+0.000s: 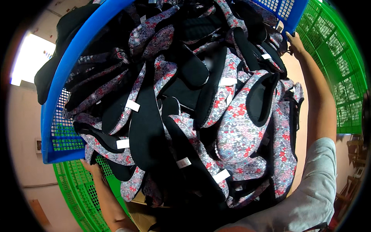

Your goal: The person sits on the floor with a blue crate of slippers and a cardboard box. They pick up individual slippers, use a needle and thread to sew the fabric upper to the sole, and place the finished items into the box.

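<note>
A blue plastic basket [62, 77] with meshed walls is tilted in front of me, its rim curving over the top and left. Floral slippers [243, 116] with black soles and white tags fill it and heap over its near side. My right hand [296, 43] is closed on the basket's edge at the upper right, arm stretched out. At the basket's lower left corner my left hand [91, 167] grips from below, its fingers partly hidden by the basket and slippers.
A green mesh crate [332, 65] stands at the right, and another green crate [77, 189] at the lower left. Brown cardboard [141, 216] shows below the slippers. A bright opening [33, 58] is in the wall at the left.
</note>
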The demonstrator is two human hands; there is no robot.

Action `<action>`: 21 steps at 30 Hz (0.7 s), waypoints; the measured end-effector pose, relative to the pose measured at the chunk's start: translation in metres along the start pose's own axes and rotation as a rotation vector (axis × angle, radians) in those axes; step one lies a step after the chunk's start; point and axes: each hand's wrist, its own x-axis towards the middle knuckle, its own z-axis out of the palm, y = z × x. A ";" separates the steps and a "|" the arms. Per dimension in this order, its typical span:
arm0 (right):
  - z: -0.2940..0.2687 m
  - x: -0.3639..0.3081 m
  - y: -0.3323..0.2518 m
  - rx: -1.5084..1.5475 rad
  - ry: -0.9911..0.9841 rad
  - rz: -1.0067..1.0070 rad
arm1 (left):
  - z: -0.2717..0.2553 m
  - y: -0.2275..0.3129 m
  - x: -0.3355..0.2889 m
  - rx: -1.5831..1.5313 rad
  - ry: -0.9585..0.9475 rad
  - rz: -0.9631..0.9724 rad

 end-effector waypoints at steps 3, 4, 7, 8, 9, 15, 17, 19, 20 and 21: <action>0.004 -0.001 0.005 -0.063 0.127 -0.167 | -0.005 -0.013 0.009 0.120 -0.017 0.021; 0.004 -0.001 0.005 -0.072 0.148 -0.198 | -0.008 -0.023 0.011 0.211 0.021 0.047; 0.009 -0.015 -0.003 -0.116 0.153 -0.177 | -0.017 -0.042 0.021 0.175 -0.100 0.033; 0.012 -0.023 -0.008 -0.131 0.117 -0.116 | -0.023 -0.047 0.022 0.262 -0.073 0.038; 0.012 -0.025 -0.014 -0.135 0.084 -0.069 | -0.031 -0.053 0.024 0.282 -0.045 0.112; 0.003 -0.062 -0.017 -0.038 0.034 -0.081 | -0.003 -0.047 0.042 0.276 -0.018 0.066; 0.003 -0.072 -0.013 0.024 0.052 -0.087 | 0.000 -0.048 0.052 0.445 0.016 0.078; 0.000 -0.081 -0.015 0.051 0.053 -0.049 | -0.012 -0.057 0.070 0.421 0.069 -0.068; -0.009 -0.083 -0.010 0.077 0.044 -0.065 | -0.005 -0.063 0.078 0.471 0.086 -0.120; -0.007 -0.089 -0.008 0.140 0.039 -0.051 | -0.012 -0.070 0.085 0.535 0.117 -0.170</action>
